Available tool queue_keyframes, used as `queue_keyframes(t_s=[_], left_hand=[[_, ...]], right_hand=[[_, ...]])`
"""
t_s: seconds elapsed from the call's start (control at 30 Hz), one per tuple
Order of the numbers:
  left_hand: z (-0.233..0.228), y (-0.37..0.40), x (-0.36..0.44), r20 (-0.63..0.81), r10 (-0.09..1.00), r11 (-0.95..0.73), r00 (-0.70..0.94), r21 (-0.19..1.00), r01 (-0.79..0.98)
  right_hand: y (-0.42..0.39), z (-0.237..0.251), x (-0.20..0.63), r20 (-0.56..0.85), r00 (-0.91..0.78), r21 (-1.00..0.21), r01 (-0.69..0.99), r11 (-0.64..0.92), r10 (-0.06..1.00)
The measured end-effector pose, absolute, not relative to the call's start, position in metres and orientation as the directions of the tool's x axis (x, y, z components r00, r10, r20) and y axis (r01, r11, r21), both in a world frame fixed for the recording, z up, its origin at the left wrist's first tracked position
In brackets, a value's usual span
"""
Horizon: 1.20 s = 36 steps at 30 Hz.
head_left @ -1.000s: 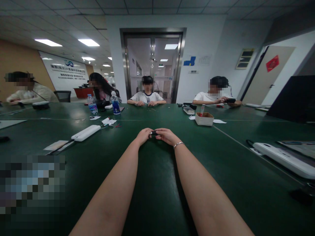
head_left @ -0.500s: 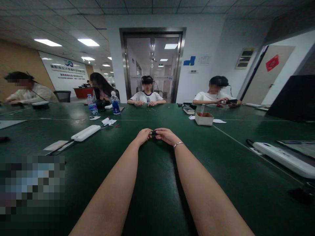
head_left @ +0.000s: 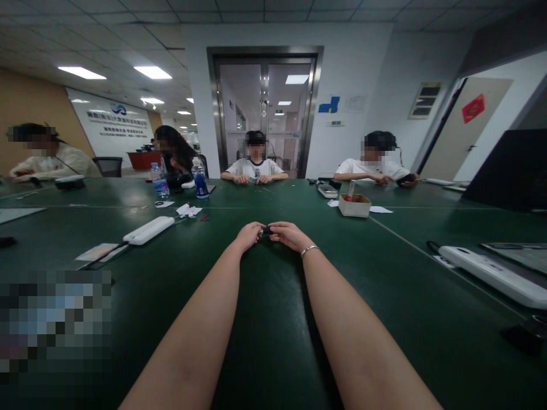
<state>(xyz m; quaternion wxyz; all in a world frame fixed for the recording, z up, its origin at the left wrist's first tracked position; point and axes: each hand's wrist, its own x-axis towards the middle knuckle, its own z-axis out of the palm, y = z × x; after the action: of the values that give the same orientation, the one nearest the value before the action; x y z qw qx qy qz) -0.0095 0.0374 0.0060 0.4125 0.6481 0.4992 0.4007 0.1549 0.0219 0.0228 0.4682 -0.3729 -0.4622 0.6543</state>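
Small dark object (head_left: 266, 230) sits pinched between the fingertips of the left hand (head_left: 248, 234) and the right hand (head_left: 287, 234), both closed on it low over the green surface (head_left: 273, 319). A bracelet (head_left: 309, 249) circles the right wrist. A cardboard box (head_left: 354, 205) stands farther off.

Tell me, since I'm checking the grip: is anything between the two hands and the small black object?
Nothing visible: the left hand and right hand both pinch the small black object directly above the dark green table.
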Motion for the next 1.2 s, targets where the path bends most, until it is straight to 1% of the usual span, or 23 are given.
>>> queue_keyframes(t_s=[0.13, 0.3, 0.73, 0.87, 1.03, 1.2], left_hand=[[0.0072, 0.0362, -0.0094, 0.113, 0.972, -0.171, 0.204, 0.940, 0.294], [0.0088, 0.0357, -0.0097, 0.106, 0.967, -0.180, 0.233, 0.929, 0.323], [0.0080, 0.0372, -0.0099, 0.090, 0.972, -0.153, 0.217, 0.943, 0.294], [0.0080, 0.0372, -0.0102, 0.098, 0.965, -0.173, 0.243, 0.934, 0.311], [0.0072, 0.0376, -0.0098, 0.101, 0.976, -0.163, 0.192, 0.926, 0.340], [0.0074, 0.0366, -0.0098, 0.115, 0.968, -0.185, 0.225, 0.928, 0.323]], right_hand=[[0.0218, 0.0227, 0.1551, -0.055, -0.276, -0.953, -0.272, -0.133, 0.959], [0.0221, 0.0229, 0.1555, -0.054, -0.292, -0.952, -0.274, -0.137, 0.955], [0.0212, 0.0233, 0.1552, -0.054, -0.288, -0.950, -0.281, -0.138, 0.956], [0.0215, 0.0236, 0.1552, -0.055, -0.290, -0.951, -0.277, -0.139, 0.956], [0.0218, 0.0231, 0.1558, -0.053, -0.288, -0.950, -0.279, -0.137, 0.956], [0.0221, 0.0225, 0.1561, -0.047, -0.291, -0.949, -0.286, -0.133, 0.956]])
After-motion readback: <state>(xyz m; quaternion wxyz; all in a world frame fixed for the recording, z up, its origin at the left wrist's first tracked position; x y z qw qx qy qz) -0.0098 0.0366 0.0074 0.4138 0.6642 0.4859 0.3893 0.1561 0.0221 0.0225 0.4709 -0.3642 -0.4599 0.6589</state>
